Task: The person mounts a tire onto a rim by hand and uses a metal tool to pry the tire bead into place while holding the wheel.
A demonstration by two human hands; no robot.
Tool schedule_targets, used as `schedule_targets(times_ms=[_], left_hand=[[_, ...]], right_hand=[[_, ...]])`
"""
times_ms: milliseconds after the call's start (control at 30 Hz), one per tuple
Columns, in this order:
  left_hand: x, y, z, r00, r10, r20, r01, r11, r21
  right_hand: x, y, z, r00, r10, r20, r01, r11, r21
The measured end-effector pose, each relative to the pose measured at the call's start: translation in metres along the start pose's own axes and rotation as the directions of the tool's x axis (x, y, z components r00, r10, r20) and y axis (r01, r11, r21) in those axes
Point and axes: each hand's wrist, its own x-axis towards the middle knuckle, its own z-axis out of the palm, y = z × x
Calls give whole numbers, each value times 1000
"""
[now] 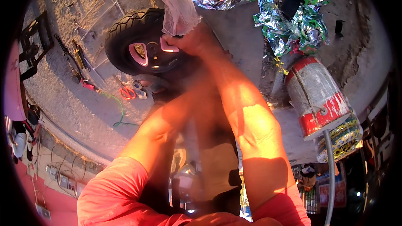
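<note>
A black-tyred wheel (121, 37) with pink-edged openings in its dark rim lies in front of me. My right hand (196, 39) is closed at the wheel's right side on a gathered length of clear plastic film (178, 6), which runs up and away to the left. The thumb side of that hand is by a pink-edged opening. My left forearm (167, 119) reaches toward the wheel's lower right. Deep shadow and blur there hide the left hand's fingers, so what they touch cannot be made out.
Orange-handled scissors (127, 92), a tape roll (137, 86) and several hand tools (77, 56) lie left of my arms. Crumpled shiny foil wrapping (289, 25) is at upper right. Below it sits a red-and-white painted cylinder (316, 96) with a metal rod (330, 163). A black frame (33, 46) is far left.
</note>
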Motion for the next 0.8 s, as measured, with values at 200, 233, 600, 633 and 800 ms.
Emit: schedule_targets(times_ms=[200,233,600,633,800], left_hand=[[-36,8,2,994,96,-59,-81,971,223],[-32,4,0,977,166,-136,-76,861,503],[27,18,-4,900,-193,-390,238,969,71],[26,36,-14,898,-185,-399,280,940,195],[-45,52,-20,910,-141,-391,207,970,131]], right_hand=[[-9,-10,-4,995,-22,-96,28,998,57],[-9,-8,0,994,-17,-106,22,999,48],[5,26,20,946,-258,-197,214,952,-219],[3,21,17,949,-241,-203,205,961,-183],[3,12,16,947,-256,-193,229,961,-153]])
